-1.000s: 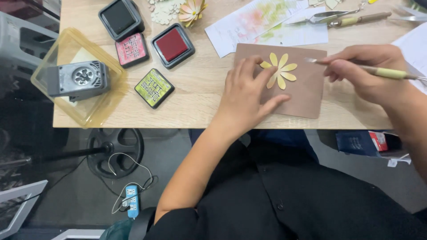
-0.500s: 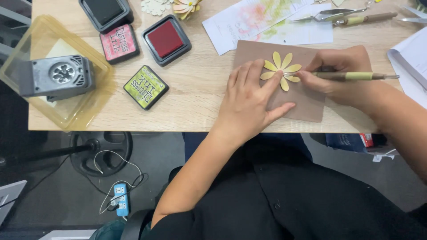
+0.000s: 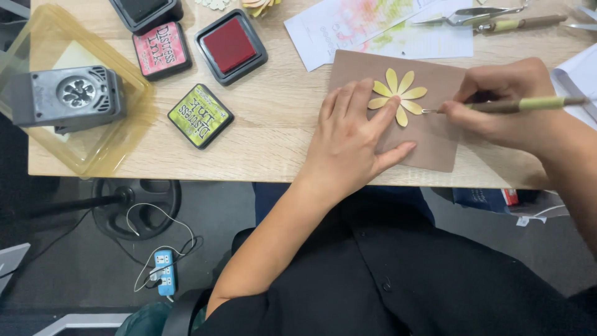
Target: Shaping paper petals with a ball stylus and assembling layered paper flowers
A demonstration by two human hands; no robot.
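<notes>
A yellow paper flower (image 3: 398, 94) lies on a brown mat (image 3: 435, 140) at the table's front edge. My left hand (image 3: 354, 140) rests flat on the mat, its fingertips pinning the flower's left petals. My right hand (image 3: 510, 106) grips a thin stylus tool (image 3: 516, 106) with a green band. The tool's metal tip touches a lower right petal of the flower.
A clear yellow plastic tray (image 3: 118, 146) holding a grey paper punch (image 3: 65, 96) sits at the left. Green (image 3: 200, 116), pink (image 3: 161, 51) and red (image 3: 231, 45) ink pads lie mid-table. Stained white paper (image 3: 373, 31), tweezers (image 3: 466, 15) and another tool (image 3: 522, 23) lie behind the mat.
My right hand has drawn the stylus in from above the mat until its tip meets the flower's petal. My left hand stays pressed on the mat. The view has shifted a little.
</notes>
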